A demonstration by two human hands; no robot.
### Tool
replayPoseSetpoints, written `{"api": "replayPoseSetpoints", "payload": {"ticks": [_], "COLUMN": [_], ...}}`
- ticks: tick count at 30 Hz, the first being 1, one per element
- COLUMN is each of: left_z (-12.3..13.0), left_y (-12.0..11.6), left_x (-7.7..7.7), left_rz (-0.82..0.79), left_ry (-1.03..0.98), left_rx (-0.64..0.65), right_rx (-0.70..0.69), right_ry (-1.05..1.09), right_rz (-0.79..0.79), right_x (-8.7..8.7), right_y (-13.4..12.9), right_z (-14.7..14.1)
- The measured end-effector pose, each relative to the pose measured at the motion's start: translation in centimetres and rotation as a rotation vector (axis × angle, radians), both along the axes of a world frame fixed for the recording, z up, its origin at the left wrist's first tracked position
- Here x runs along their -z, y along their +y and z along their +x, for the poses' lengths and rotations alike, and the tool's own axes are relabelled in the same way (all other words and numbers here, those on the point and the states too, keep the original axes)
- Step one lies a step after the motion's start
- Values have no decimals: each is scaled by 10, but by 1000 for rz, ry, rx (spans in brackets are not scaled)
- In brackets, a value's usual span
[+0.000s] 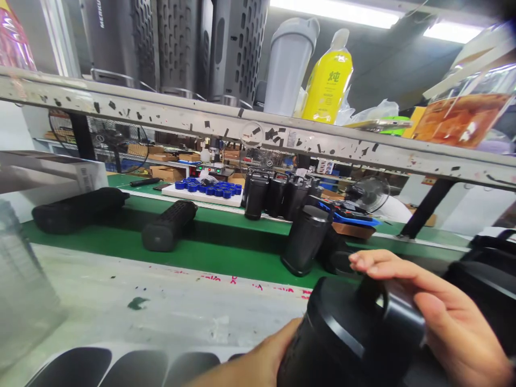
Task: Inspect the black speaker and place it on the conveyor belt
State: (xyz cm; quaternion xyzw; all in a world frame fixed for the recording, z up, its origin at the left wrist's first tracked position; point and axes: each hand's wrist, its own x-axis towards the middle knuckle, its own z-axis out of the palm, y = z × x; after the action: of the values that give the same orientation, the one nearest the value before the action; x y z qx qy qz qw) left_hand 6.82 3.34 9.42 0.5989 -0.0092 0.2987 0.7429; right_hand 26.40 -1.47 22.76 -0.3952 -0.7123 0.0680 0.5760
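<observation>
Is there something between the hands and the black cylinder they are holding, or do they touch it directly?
Nothing visible stands between them. The left hand grips the black cylinder at its side, and the right hand lies directly over its top cap.

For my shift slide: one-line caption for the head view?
Both hands, left hand and right hand, hold a black cylinder beside the green belt.

Left hand [258, 360] and right hand [439, 312] grip black canister [346, 333] at 5 o'clock; black cylinder [169, 226] lies at 10 o'clock on green mat [226, 247].
</observation>
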Motion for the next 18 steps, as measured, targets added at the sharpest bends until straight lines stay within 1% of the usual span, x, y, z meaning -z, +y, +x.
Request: {"api": "replayPoseSetpoints", "payload": {"ticks": [1, 2, 3, 4, 5, 6, 8, 9, 11, 13, 15, 18], "left_z": [2, 4, 4, 3, 0, -2, -9, -12, -15, -16, -18, -25], "left_y": [-3, -5, -6, -5, -5, -3, -2, -1, -1, -3, -6, -12], "left_x": [4, 8, 11, 12, 11, 8, -4, -11, -23, -32, -39, -49], "left_rz": [-13, -35, -66, -107, -152, -189, -230, -237, -230, -204, -177, -228], "left_ry": [-6, -19, -36, -52, -60, -61, -49, -45, -68, -147, -186, -112], "left_rx": [-46, -85, -106, -104, -89, -88, -139, -180, -238, -226, -224, -282], "right_rx": [51, 120, 187, 223, 216, 163, -33, -133, -252, -311, -373, -408], "right_ry": [-4, -4, 14, 54, 114, 188, 328, 379, 420, 421, 481, 639], "right_rz": [-16, -64, -140, -233, -336, -434, -564, -590, -567, -520, -537, -539], "right_x": [1, 4, 8, 14, 23, 34, 58, 70, 86, 90, 82, 66], "right_y": [1, 3, 6, 10, 16, 22, 34, 40, 44, 39, 29, 15], "right_z": [2, 5, 9, 13, 18, 22, 26, 25, 14, -5, -28, -57]}}
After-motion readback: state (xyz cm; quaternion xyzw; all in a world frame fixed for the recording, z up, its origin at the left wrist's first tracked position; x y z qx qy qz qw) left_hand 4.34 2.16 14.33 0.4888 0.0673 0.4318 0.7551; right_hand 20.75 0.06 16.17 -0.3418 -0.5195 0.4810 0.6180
